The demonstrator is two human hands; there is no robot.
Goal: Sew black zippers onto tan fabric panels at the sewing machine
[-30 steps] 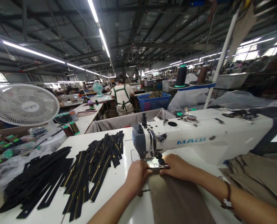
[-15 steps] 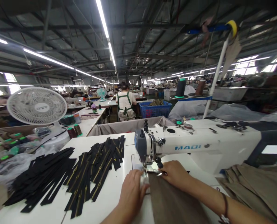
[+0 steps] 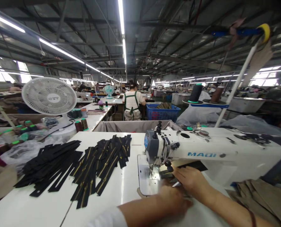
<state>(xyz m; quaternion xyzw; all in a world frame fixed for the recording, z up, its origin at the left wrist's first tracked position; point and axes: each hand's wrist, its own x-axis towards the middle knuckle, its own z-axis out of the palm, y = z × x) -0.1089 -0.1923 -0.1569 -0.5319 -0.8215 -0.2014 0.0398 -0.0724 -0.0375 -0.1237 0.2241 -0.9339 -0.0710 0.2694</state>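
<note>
Motion smears my left hand [image 3: 173, 198], which reaches across in front of the sewing machine [image 3: 201, 151] toward my right hand; its fingers are hidden. My right hand [image 3: 192, 181] is under the machine's arm, right of the needle, with its fingers closed on brown fabric [image 3: 166, 174]. A small, pale, thin piece [image 3: 176, 183] shows between the hands, too blurred to name. Behind the right hand a dark flat piece [image 3: 198, 165] lies under the arm. The metal needle plate [image 3: 145, 183] is bare on its left side.
Black zippers with gold teeth [image 3: 102, 164] lie on the white table [image 3: 121, 201], beside a pile of black strips [image 3: 48, 164]. A white fan [image 3: 50, 96] stands behind. Folded brown cloth [image 3: 260, 198] is at right. A person [image 3: 132, 104] sits ahead near a blue basket [image 3: 162, 112].
My left hand has left its place beside the needle and swung right, in front of my right hand. The brown fabric's long length no longer hangs toward me. The view has shifted left.
</note>
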